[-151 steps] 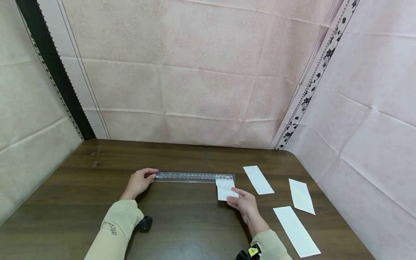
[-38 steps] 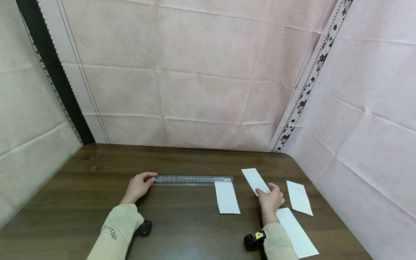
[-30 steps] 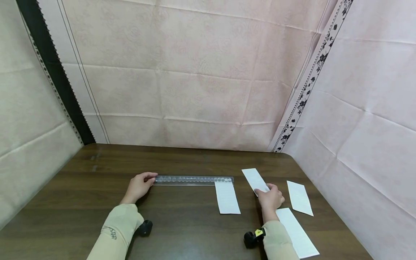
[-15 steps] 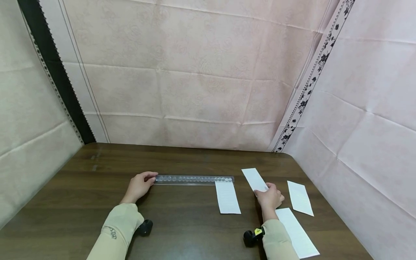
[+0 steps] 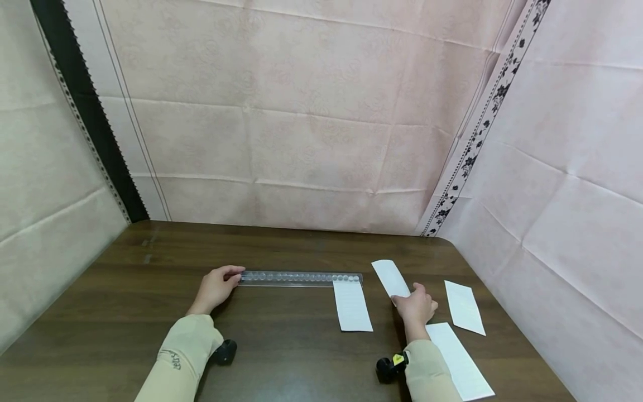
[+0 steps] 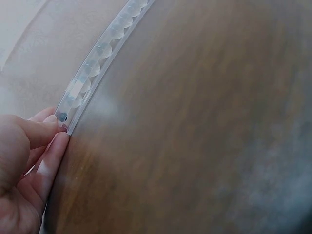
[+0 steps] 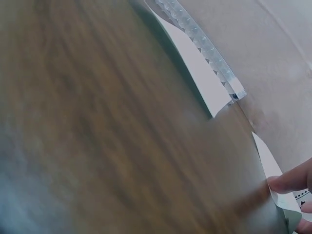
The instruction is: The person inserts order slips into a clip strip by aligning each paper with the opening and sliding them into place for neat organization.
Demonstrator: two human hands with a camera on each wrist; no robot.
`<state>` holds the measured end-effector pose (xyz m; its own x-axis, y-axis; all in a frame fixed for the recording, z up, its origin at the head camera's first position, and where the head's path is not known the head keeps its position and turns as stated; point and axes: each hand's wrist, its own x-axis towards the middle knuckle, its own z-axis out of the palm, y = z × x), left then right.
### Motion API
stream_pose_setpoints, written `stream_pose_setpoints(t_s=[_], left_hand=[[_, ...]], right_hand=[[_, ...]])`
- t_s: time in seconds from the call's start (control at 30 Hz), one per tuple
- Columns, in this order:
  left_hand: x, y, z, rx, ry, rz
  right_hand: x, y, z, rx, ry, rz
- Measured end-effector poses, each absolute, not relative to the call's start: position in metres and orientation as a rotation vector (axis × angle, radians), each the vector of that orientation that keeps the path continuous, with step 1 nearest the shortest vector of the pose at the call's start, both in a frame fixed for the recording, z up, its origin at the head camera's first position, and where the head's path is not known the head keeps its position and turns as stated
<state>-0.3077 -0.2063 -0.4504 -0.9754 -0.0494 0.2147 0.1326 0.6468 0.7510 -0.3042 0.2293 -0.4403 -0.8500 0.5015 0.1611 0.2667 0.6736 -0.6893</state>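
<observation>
In the head view my left hand (image 5: pixel 215 289) pinches the left end of a clear plastic ruler (image 5: pixel 296 278) patterned with a row of round shapes. The left wrist view has thumb and fingers at the tip of the ruler (image 6: pixel 92 68). Under the ruler's right end lies the top of a white paper strip (image 5: pixel 353 307). My right hand (image 5: pixel 416 308) pinches the near end of another white paper strip (image 5: pixel 390 277), right of the ruler. Close up in the right wrist view, the thumb presses on this strip (image 7: pixel 267 158), whose near end curls between the fingers.
Two more white paper strips lie at the right: a shorter one (image 5: pixel 465 307) and a longer one (image 5: pixel 459 363) beside the right forearm. The brown wooden table (image 5: pixel 281 346) meets pale cloth walls (image 5: pixel 301 139) at its back and sides.
The right hand has let go of the paper under the ruler and moved right to another strip. Lately that strip has shifted slightly left and bends at its far end. The left hand stays put.
</observation>
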Motion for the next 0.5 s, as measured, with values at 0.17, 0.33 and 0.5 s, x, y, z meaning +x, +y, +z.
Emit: stream_pose_setpoints(t_s=[0.17,0.33,0.5], left_hand=[[-0.308,-0.205,-0.450,-0.064,-2.656,-1.248],[-0.307,-0.206,-0.451,-0.054,-2.661,-1.257],[-0.307,-0.206,-0.451,-0.058,-2.658,-1.261]], right_hand=[[-0.303,0.230,-0.439,-0.580,-2.571,0.948],[-0.300,0.232,-0.433,-0.521,-2.624,0.911],[-0.298,0.234,-0.425,-0.511,-2.637,1.003]])
